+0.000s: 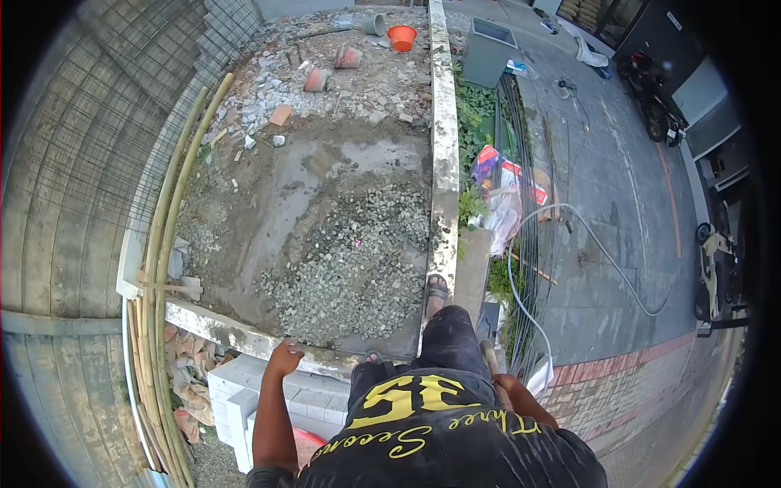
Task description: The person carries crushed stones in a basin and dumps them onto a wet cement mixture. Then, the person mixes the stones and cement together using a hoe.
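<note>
My left hand (285, 356) hangs over the low wall (215, 324), loosely open with the thumb apart and nothing in it. Close to my right hip, my right hand (506, 384) is wrapped around a wooden handle (489, 355). The tool's head is hidden, so I cannot tell its kind. One sandaled foot (437, 291) stands on the narrow white wall (443, 163), and the other foot (373, 356) is lower, by the front wall. Ahead of me lies a heap of grey gravel (350, 268) beside wet grey cement (289, 211).
Rubble (268, 81), an orange tub (402, 37) and tipped buckets (317, 79) are at the back. Bamboo poles (175, 179) and wire mesh (106, 138) line the left. Cables (521, 146), a hose (606, 244) and a grey bin (488, 53) lie right. White blocks (277, 390) stand below.
</note>
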A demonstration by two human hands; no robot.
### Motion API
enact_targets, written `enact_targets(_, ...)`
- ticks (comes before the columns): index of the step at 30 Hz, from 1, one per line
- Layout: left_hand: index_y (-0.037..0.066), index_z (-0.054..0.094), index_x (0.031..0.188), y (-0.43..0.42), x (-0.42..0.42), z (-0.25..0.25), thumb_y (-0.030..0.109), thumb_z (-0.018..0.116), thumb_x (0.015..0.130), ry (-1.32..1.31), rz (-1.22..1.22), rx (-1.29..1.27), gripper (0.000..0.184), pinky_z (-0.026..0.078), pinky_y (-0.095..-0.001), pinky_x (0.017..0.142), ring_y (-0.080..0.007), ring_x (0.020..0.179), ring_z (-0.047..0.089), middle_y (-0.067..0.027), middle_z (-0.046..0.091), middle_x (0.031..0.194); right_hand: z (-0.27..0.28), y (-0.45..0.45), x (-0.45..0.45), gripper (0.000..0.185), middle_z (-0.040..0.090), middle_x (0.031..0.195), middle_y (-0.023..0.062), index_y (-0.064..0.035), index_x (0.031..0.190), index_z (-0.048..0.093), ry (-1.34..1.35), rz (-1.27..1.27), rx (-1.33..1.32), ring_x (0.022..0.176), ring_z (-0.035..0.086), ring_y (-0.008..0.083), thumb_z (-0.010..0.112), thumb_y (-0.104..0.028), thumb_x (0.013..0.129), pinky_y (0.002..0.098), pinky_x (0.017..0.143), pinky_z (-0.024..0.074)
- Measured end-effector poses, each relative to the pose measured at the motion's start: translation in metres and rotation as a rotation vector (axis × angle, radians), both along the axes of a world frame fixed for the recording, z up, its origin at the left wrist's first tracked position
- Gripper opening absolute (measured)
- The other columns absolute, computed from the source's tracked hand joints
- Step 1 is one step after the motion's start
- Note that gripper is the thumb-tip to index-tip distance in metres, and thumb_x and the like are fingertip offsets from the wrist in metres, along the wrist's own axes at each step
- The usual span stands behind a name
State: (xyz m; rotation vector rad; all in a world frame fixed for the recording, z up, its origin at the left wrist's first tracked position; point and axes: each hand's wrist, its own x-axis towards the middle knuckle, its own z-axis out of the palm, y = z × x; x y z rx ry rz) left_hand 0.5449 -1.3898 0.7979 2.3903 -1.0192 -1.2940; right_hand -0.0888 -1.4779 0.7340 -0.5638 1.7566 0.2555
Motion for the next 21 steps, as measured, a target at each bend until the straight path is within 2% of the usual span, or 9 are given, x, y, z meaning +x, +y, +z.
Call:
enact_targets(3, -0.002, 0.047, 0.123, -0.101, -0.017, -0.012, 0.015, 0.064, 0.075, 0.07, -0.083, -0.022, 0.053, 0.046, -0.0325, 0.086, -0.0259, 0.098, 0.061, -0.0158, 0.065, 0.104, -0.131, -0.021, -0.077, 0.027, 0.066, 0.079, 0.0103, 0.0012, 0.088, 0.066, 0.039, 0.036, -0.039, 0.067, 0.062, 0.0196, 0.066, -0.021, 0.074, 0.0322, 0.065, 0.0476)
enact_targets(4, -0.002, 0.047, 0.124, -0.136, -0.033, -0.004, 0.013, 0.063, 0.076, 0.1, -0.017, -0.019, 0.054, 0.047, -0.0318, 0.083, -0.0244, 0.095, 0.062, -0.0147, 0.065, 0.103, -0.078, -0.052, -0.063, 0.029, 0.066, 0.086, 0.0118, 0.0021, 0.096, 0.064, -0.187, -0.204, -0.003, 0.075, 0.063, 0.0203, 0.065, -0.02, 0.078, 0.031, 0.069, 0.0474)
enact_targets(10, -0.001, 0.046, 0.123, -0.223, -0.088, -0.083, 0.009, 0.062, 0.075, 0.46, 0.451, 0.061, 0.051, 0.049, -0.03, 0.068, -0.0199, 0.075, 0.062, -0.011, 0.065, 0.095, 0.002, -0.221, -0.079, 0.031, 0.066, 0.09, 0.0119, 0.0033, 0.1, 0.063, -0.31, 0.24, -0.457, 0.078, 0.063, 0.0212, 0.063, -0.021, 0.08, 0.0306, 0.072, 0.0467)
enact_targets(12, 0.004, 0.048, 0.121, -0.24, -0.109, -0.094, 0.009, 0.061, 0.076, 0.573, 0.543, 0.327, 0.047, 0.05, -0.0326, 0.063, -0.0212, 0.072, 0.063, -0.0112, 0.065, 0.092, 0.022, -0.271, -0.091, 0.031, 0.066, 0.091, 0.0119, 0.0037, 0.101, 0.063, -0.462, 0.307, -0.708, 0.08, 0.063, 0.0215, 0.063, -0.021, 0.081, 0.0305, 0.072, 0.0465)
enact_targets(13, 0.008, 0.054, 0.114, -0.245, -0.12, -0.097, 0.01, 0.061, 0.077, 0.558, 0.495, 0.364, 0.038, 0.05, -0.0353, 0.06, -0.0228, 0.072, 0.064, -0.0112, 0.065, 0.09, 0.013, -0.316, -0.1, 0.024, 0.063, 0.082, 0.0099, 0.001, 0.093, 0.061, -0.354, 0.213, -0.307, 0.068, 0.061, 0.022, 0.056, -0.021, 0.085, 0.0321, 0.064, 0.0485)
enact_targets(14, 0.008, 0.054, 0.114, -0.246, -0.128, -0.105, 0.01, 0.061, 0.077, 0.565, 0.531, 0.368, 0.038, 0.05, -0.0353, 0.06, -0.0228, 0.072, 0.064, -0.0112, 0.065, 0.09, 0.019, -0.351, -0.099, 0.024, 0.063, 0.082, 0.0099, 0.001, 0.093, 0.061, -0.357, 0.244, -0.289, 0.068, 0.061, 0.022, 0.056, -0.021, 0.085, 0.0321, 0.064, 0.0485)
enact_targets(16, 0.008, 0.058, 0.108, -0.258, -0.138, -0.114, 0.011, 0.061, 0.077, 0.514, 0.264, 0.344, 0.031, 0.052, -0.0358, 0.063, -0.0232, 0.075, 0.065, -0.0109, 0.064, 0.091, 0.029, -0.438, -0.094, 0.014, 0.056, 0.067, 0.0064, -0.0051, 0.081, 0.054, -0.293, -0.378, 0.219, 0.055, 0.055, 0.0193, 0.049, -0.018, 0.085, 0.0317, 0.051, 0.0479)
enact_targets(18, 0.008, 0.061, 0.104, -0.282, -0.146, -0.113, 0.013, 0.06, 0.078, 0.627, 0.446, 0.44, 0.026, 0.052, -0.0364, 0.065, -0.0236, 0.077, 0.065, -0.0107, 0.064, 0.092, 0.038, -0.514, -0.08, 0.01, 0.048, 0.061, 0.0038, -0.0088, 0.076, 0.047, -0.212, -0.358, 0.252, 0.047, 0.047, 0.0157, 0.046, -0.014, 0.084, 0.0298, 0.043, 0.0449)
enact_targets(21, 0.008, 0.063, 0.101, -0.338, -0.15, -0.109, 0.015, 0.058, 0.08, 0.731, 0.724, 0.571, 0.023, 0.053, -0.0367, 0.066, -0.0239, 0.078, 0.065, -0.0098, 0.064, 0.095, 0.017, -0.63, -0.085, 0.014, 0.052, 0.063, 0.0068, -0.0057, 0.086, 0.053, -0.18, -0.281, 0.225, 0.053, 0.054, 0.0197, 0.054, -0.019, 0.081, 0.0349, 0.053, 0.0477)
